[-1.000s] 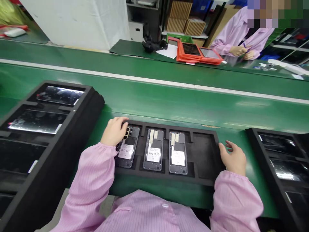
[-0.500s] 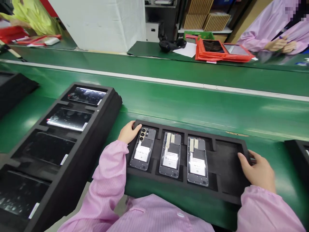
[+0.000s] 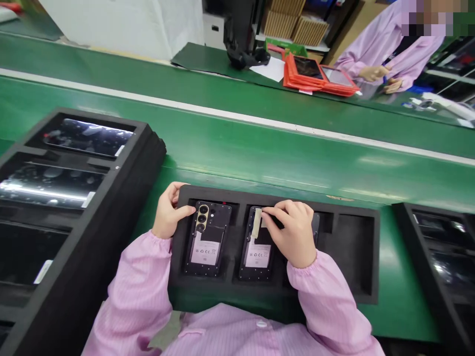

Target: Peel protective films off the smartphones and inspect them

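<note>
A black foam tray (image 3: 358,211) lies in front of me with phones in its slots. My left hand (image 3: 168,213) grips its upper left corner, thumb over the rim. The left phone (image 3: 213,232) lies back up, its gold-ringed camera lenses and white label showing. On the middle phone (image 3: 248,249) is a pale tape strip (image 3: 256,225). My right hand (image 3: 293,230) bends over that phone, thumb and forefinger pinched at the strip's top end. A second, shorter strip is mostly hidden by the fingers. The third phone (image 3: 316,223) shows only an edge behind the right hand.
Stacked black trays (image 3: 138,163) with dark screens stand at left; another tray (image 3: 415,242) with screens stands at right. A white rail (image 3: 237,115) crosses the green bench. Beyond it are red-framed pieces (image 3: 306,79) and a person's hands (image 3: 382,79).
My right hand has left the tray's right end and come over to the middle phone's tape. My left hand stays on the left corner. The view has shifted to the right.
</note>
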Action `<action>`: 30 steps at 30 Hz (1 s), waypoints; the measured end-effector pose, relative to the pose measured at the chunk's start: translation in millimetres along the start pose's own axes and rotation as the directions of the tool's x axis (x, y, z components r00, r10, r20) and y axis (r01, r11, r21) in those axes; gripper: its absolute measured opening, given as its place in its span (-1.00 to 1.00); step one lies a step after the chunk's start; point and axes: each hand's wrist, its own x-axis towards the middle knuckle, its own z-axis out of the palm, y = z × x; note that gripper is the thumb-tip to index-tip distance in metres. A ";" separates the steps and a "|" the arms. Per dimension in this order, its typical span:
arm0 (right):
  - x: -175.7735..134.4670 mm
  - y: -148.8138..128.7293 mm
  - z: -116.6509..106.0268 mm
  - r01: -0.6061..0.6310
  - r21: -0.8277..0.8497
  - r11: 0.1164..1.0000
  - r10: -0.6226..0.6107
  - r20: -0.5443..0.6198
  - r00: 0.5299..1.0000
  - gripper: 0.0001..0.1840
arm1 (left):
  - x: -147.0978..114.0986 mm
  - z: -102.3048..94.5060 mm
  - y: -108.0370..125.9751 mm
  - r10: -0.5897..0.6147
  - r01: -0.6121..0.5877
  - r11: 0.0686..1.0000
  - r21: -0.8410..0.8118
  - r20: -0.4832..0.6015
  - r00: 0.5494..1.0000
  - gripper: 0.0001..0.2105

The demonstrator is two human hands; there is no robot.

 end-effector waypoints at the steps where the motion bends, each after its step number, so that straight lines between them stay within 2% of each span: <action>1: -1.2 -4.3 -0.5 -0.020 -0.014 1.000 0.020 -0.011 1.000 -0.92 | -1.6 -0.6 0.2 0.007 -0.007 1.000 -0.024 -0.007 1.000 -0.57; 7: -5.6 -22.9 -1.0 -0.223 0.027 0.974 0.224 -0.036 0.974 -0.96 | -3.9 -0.4 1.0 -0.012 0.011 0.999 -0.036 -0.026 1.000 -0.58; 9: -4.5 -23.7 2.0 -0.232 0.074 0.970 0.234 -0.021 0.972 -0.94 | -3.8 -0.3 1.1 -0.019 0.018 0.999 -0.028 -0.038 0.999 -0.58; 15: -5.7 -11.3 7.2 -0.112 0.171 0.979 0.105 0.051 0.993 -0.89 | -2.9 -1.1 -2.5 -0.040 0.039 0.999 -0.032 -0.047 0.998 -0.58; 21: -14.5 2.3 8.4 0.029 0.238 0.971 -0.050 0.082 0.995 -0.87 | -2.7 0.2 -4.0 -0.054 0.053 0.998 -0.028 -0.056 0.997 -0.57; 30: -24.8 14.1 9.1 0.060 0.277 0.959 -0.105 0.152 0.983 -0.89 | -0.5 1.1 -8.1 -0.064 0.063 0.998 -0.008 -0.065 0.996 -0.57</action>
